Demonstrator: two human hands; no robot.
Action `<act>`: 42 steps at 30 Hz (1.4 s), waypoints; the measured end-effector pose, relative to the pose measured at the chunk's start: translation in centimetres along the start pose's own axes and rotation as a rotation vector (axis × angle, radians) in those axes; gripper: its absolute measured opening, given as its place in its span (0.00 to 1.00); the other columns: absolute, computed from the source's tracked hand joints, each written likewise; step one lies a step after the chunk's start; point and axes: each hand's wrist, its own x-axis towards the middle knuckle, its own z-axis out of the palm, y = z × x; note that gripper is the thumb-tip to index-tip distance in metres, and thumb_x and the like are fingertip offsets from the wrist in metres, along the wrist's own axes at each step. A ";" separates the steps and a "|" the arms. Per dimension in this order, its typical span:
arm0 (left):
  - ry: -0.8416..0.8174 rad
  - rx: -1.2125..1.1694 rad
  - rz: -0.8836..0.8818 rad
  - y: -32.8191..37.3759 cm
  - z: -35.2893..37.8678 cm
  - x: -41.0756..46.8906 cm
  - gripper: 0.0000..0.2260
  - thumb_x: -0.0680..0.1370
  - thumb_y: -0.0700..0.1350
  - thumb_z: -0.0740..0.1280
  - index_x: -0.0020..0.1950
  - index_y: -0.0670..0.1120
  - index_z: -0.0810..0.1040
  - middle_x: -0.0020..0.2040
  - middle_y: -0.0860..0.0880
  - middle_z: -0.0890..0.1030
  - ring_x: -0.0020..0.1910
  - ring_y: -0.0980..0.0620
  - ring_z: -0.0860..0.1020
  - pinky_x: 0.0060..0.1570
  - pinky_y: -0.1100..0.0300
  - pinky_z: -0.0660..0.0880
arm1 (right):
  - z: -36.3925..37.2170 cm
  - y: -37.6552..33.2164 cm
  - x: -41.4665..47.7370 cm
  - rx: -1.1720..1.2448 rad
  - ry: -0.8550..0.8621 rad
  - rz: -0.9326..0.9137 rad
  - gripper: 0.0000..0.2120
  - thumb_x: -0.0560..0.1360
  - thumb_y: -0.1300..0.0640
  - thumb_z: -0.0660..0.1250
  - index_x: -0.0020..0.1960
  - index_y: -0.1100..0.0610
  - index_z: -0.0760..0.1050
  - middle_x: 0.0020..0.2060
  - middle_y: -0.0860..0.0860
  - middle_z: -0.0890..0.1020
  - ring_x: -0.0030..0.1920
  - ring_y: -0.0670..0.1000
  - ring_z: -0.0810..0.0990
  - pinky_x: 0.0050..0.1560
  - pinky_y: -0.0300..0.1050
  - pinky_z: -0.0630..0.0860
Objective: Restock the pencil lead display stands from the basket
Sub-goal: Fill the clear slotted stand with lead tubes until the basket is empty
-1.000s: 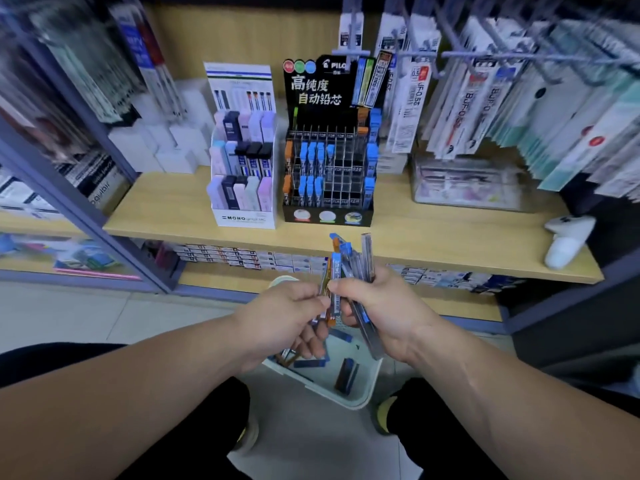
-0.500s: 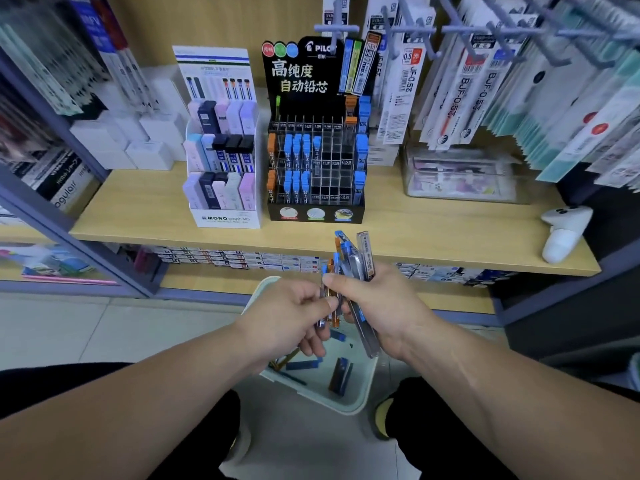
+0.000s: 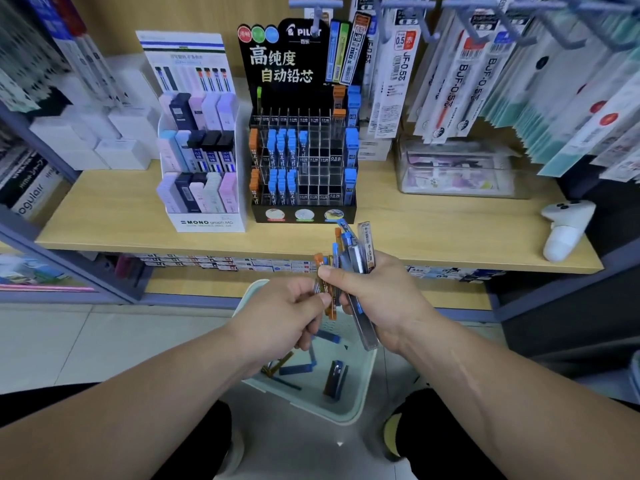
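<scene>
Under the fingers, green basket [image 3: 341,418]: about five loose lead cases [image 3: 296,368]. Right hand [image 3: 381,299] curls round a fanned bundle of lead cases [image 3: 356,258], count unclear. Left hand [image 3: 280,317] pinches one orange-capped case [image 3: 323,285] from it. Step: picking out stock. Next: an empty matching slot beyond the fingertips. Two stands: black Pilot stand [image 3: 304,161], MONO stand [image 3: 201,161].

A light wooden shelf [image 3: 450,233] spans the shop unit. Behind it rises a matching wood back panel [image 3: 194,15]; below it sits a lower shelf [image 3: 194,282]. A grey-blue metal upright [image 3: 90,275] slants past its left end, and pale floor tiles [image 3: 104,341] spread beneath, evenly lit.
</scene>
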 end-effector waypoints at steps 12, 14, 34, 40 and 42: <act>-0.003 0.035 0.004 1.3 -1.2 1.6 0.12 0.83 0.48 0.62 0.47 0.43 0.80 0.35 0.46 0.77 0.32 0.52 0.76 0.35 0.57 0.71 | 0.2 -1.1 2.0 -0.021 0.084 -0.023 0.07 0.71 0.64 0.77 0.45 0.61 0.80 0.32 0.54 0.80 0.27 0.49 0.73 0.28 0.41 0.74; 0.035 0.056 0.015 1.0 -1.5 1.9 0.11 0.83 0.48 0.62 0.48 0.46 0.81 0.36 0.47 0.77 0.32 0.57 0.74 0.35 0.60 0.70 | -0.1 -1.5 2.4 -0.005 0.093 -0.005 0.09 0.71 0.62 0.78 0.47 0.62 0.80 0.34 0.56 0.82 0.27 0.49 0.74 0.29 0.42 0.74; 0.501 0.026 0.456 9.0 -7.5 10.2 0.09 0.81 0.45 0.66 0.42 0.48 0.79 0.33 0.56 0.76 0.31 0.59 0.71 0.34 0.68 0.70 | -3.1 -4.0 4.5 0.025 0.084 -0.015 0.08 0.72 0.61 0.77 0.44 0.58 0.78 0.31 0.54 0.78 0.28 0.50 0.73 0.30 0.40 0.73; 0.457 0.098 0.564 11.8 -9.8 13.1 0.10 0.82 0.41 0.66 0.55 0.57 0.79 0.39 0.52 0.74 0.34 0.52 0.70 0.31 0.60 0.69 | -2.2 -4.7 4.8 0.054 0.059 -0.020 0.08 0.71 0.59 0.77 0.46 0.58 0.78 0.43 0.67 0.82 0.28 0.49 0.73 0.34 0.45 0.75; 0.459 0.066 0.560 11.5 -9.9 13.6 0.12 0.82 0.40 0.65 0.60 0.54 0.79 0.39 0.53 0.75 0.33 0.55 0.71 0.31 0.62 0.70 | -2.0 -4.6 4.9 0.046 0.052 -0.012 0.08 0.72 0.60 0.77 0.46 0.59 0.78 0.42 0.65 0.82 0.29 0.50 0.73 0.36 0.47 0.77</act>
